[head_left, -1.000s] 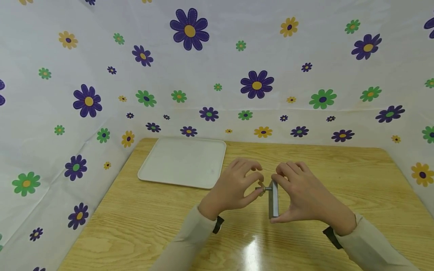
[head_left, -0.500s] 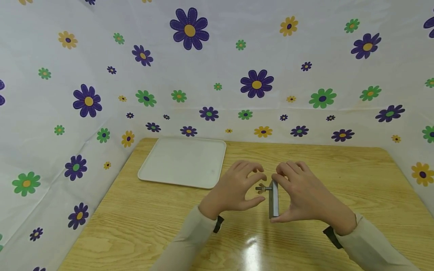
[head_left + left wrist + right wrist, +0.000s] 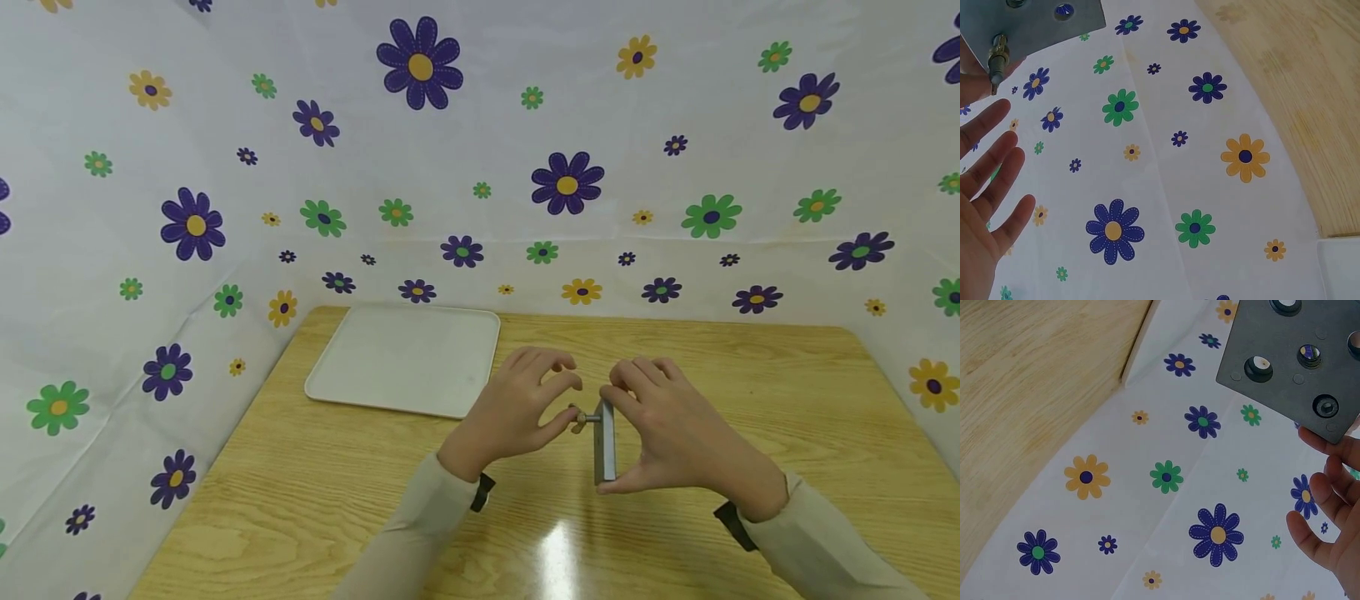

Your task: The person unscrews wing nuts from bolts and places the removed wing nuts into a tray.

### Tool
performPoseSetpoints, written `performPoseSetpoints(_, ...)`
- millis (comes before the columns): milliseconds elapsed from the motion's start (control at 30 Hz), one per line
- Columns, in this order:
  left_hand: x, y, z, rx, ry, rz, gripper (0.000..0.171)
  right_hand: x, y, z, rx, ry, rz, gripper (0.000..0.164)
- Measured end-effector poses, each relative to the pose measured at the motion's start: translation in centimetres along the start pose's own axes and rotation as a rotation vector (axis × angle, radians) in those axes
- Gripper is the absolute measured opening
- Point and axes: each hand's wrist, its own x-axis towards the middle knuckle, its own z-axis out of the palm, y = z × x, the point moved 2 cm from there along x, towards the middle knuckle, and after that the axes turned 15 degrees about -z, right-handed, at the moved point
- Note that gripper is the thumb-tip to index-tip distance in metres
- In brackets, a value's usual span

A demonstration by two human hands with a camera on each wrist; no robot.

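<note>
Upright over the table, a grey metal plate (image 3: 603, 442) is pinched at its edges between the thumb and fingers of my right hand (image 3: 678, 425). A bolt (image 3: 592, 418) sticks out of its left face and carries a brass-coloured wing nut (image 3: 578, 419). My left hand (image 3: 517, 408) is beside the nut, its thumb tip touching or almost touching it and the other fingers loosely bent above. In the left wrist view the bolt (image 3: 999, 62) points toward my spread fingers (image 3: 991, 125). Several round holes show in the plate (image 3: 1291, 337) in the right wrist view, one filled by a bolt head (image 3: 1325, 406).
A white tray (image 3: 405, 358) lies at the back left of the wooden table (image 3: 315, 500). Flower-printed white cloth (image 3: 480, 125) hangs behind the table and along its sides.
The wing nut has turned on its bolt. My left thumb and fingers moved off the nut, then the thumb came back to it. My right hand and the plate stay almost still.
</note>
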Motion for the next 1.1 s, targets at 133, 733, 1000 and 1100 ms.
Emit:
performPoseSetpoints(133,-0.12,0.05,0.02,-0.021,0.014,0.016,0.020,0.01,0.02,0.01,-0.006,0.012,-0.008,0.089)
performPoseSetpoints(733,-0.64,0.30,0.25,-0.076,-0.052,0.059,0.020,0.10,0.01,0.07,-0.009,0.019,-0.010,0.089)
performPoseSetpoints(1000,-0.59,0.35,0.25,-0.068,-0.081,0.034,0.020,0.07,-0.06,0.03,-0.006,0.003,-0.001,0.089)
performPoseSetpoints(1100,-0.45,0.19,0.25,-0.056,-0.057,0.025,0.018,0.08,-0.11,0.03,-0.008,0.005,-0.003,0.088)
